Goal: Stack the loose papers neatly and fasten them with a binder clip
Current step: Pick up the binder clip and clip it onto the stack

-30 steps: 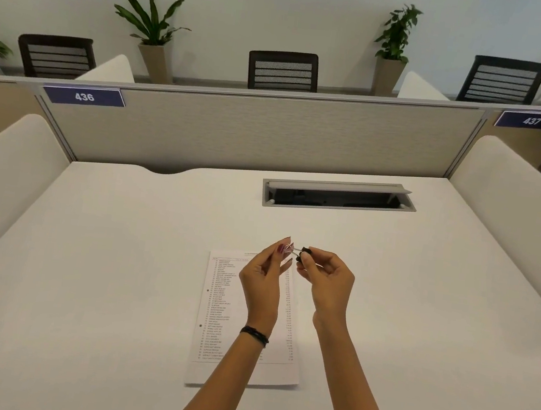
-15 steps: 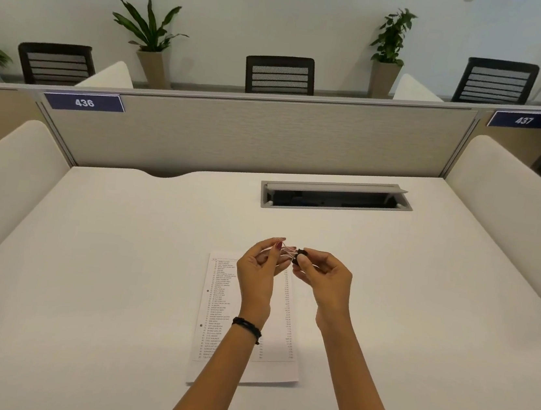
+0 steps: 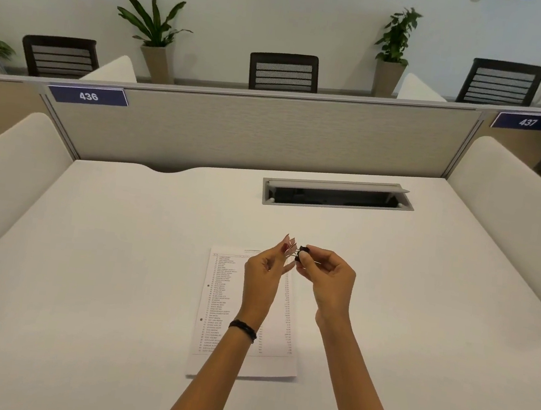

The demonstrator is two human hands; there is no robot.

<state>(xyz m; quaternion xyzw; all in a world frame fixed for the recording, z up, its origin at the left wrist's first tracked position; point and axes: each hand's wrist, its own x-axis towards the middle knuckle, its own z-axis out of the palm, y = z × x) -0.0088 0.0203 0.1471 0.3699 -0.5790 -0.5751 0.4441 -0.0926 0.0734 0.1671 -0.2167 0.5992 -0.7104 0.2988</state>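
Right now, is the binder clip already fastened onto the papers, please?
No. The binder clip is held above the papers between left hand and right hand.

clip (image 3: 299,254): black, silver wire
papers (image 3: 220,301): white, black print
desk (image 3: 118,271): white
wristband (image 3: 243,329): black
signs (image 3: 88,95): navy, white nos.

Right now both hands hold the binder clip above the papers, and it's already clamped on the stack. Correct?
Not quite. In the head view the binder clip is pinched between the left hand and right hand in the air, clear of the papers. It is not clamped on the stack, which lies flat on the desk.
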